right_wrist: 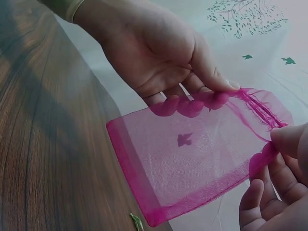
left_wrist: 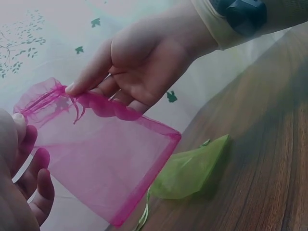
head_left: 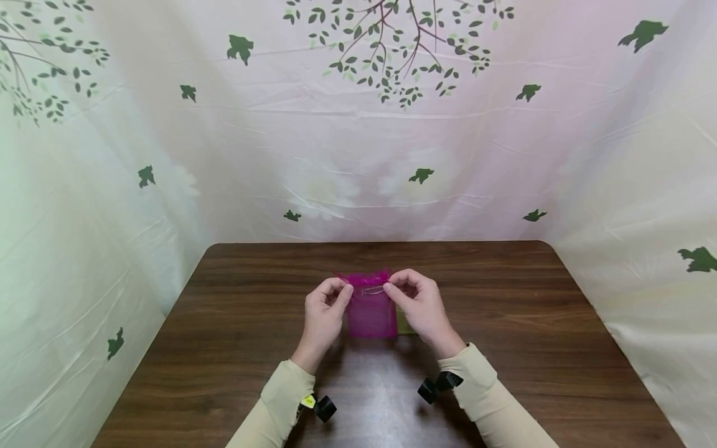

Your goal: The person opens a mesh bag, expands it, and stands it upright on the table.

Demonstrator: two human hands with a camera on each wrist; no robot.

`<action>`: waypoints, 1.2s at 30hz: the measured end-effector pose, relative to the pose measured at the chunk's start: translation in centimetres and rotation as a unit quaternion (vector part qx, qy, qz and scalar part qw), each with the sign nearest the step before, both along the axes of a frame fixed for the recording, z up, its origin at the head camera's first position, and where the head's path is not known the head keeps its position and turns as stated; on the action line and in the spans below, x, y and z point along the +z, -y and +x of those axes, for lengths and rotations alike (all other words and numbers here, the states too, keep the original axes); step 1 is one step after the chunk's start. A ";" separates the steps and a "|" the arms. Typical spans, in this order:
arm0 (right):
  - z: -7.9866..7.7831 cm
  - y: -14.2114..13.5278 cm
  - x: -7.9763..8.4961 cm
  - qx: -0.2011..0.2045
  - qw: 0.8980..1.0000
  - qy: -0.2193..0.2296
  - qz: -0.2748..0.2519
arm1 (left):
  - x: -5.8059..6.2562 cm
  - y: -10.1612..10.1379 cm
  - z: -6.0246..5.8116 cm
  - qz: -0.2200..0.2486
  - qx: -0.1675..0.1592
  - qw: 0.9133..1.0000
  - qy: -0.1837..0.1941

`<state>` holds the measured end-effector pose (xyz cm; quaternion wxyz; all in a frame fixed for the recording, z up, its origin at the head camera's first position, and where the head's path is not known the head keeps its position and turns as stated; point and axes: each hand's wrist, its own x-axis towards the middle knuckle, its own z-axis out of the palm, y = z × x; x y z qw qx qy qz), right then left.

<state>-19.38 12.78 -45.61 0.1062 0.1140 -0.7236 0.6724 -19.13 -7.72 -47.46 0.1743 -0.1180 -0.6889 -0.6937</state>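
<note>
A sheer magenta drawstring pouch (head_left: 371, 318) hangs between both hands over the wooden table. My left hand (head_left: 323, 312) pinches its gathered top at the left side, thumb in front and fingers behind the mesh. At the right side of the same top, my right hand (head_left: 424, 308) pinches the fabric in the same way. In the left wrist view the pouch (left_wrist: 113, 163) looks flat, and its ruffled neck is narrow. Through the mesh in the right wrist view (right_wrist: 159, 149), the backdrop shows. A green sheer pouch (left_wrist: 187, 174) lies on the table, partly hidden behind the magenta one.
The dark wooden table (head_left: 235, 348) has rounded far corners. Pale cloth (head_left: 358, 149) printed with leaves and birds hangs behind it and on both sides. Each wrist wears a small black camera (head_left: 325, 408).
</note>
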 end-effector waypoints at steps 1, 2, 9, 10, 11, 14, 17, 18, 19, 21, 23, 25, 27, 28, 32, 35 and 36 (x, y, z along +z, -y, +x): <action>0.0 0.0 0.0 0.001 1.000 0.001 -0.006 | -0.1 0.0 0.0 0.003 0.000 1.000 0.000; -0.1 0.0 -0.1 0.002 1.000 0.002 -0.011 | -0.1 0.0 -0.1 0.006 0.000 1.000 0.001; -0.2 0.3 -0.3 -0.006 0.999 0.018 -0.040 | 0.1 0.1 0.0 0.030 0.011 0.999 0.004; -0.2 0.3 -0.3 -0.010 0.999 0.017 -0.043 | 0.1 0.1 0.0 0.033 0.011 0.999 0.006; -0.2 0.3 -0.3 -0.013 0.999 0.017 -0.046 | 0.2 0.1 0.0 0.036 0.010 0.999 0.008; -0.3 0.3 -0.2 -0.020 0.998 0.018 -0.053 | 0.4 0.0 0.0 0.048 0.009 0.999 0.016; -0.3 0.3 -0.2 -0.015 0.998 0.025 -0.058 | 0.4 -0.2 0.0 0.065 0.006 0.998 0.021; -0.3 0.3 -0.2 -0.010 0.998 0.029 -0.059 | 0.4 -0.2 -0.1 0.069 0.004 0.997 0.023; -0.2 0.3 -0.2 -0.004 0.998 0.033 -0.061 | 0.4 -0.2 -0.1 0.073 0.002 0.997 0.024; -0.2 0.3 -0.1 0.011 0.997 0.043 -0.064 | 0.3 -0.2 -0.1 0.080 -0.002 0.996 0.027; -0.1 0.2 -0.1 0.021 0.996 0.050 -0.065 | 0.2 -0.2 -0.1 0.085 -0.006 0.996 0.029; -0.1 0.1 0.0 0.026 0.996 0.053 -0.068 | 0.2 -0.1 -0.1 0.084 -0.007 0.996 0.029; -0.1 0.0 0.0 0.028 0.996 0.049 -0.070 | 0.1 0.0 0.0 0.080 -0.010 0.996 0.028; -0.1 0.0 -0.1 0.030 0.996 0.047 -0.071 | 0.1 0.1 0.0 0.077 -0.010 0.997 0.028; -0.1 0.1 -0.2 0.035 0.997 0.035 -0.063 | 0.0 0.2 0.1 0.064 -0.001 0.998 0.030; -0.1 0.2 -0.2 0.033 0.998 0.024 -0.055 | 0.0 0.2 0.1 0.053 0.009 0.998 0.026; -0.1 0.2 -0.1 0.032 0.998 0.020 -0.055 | 0.1 0.2 0.0 0.049 0.009 0.998 0.024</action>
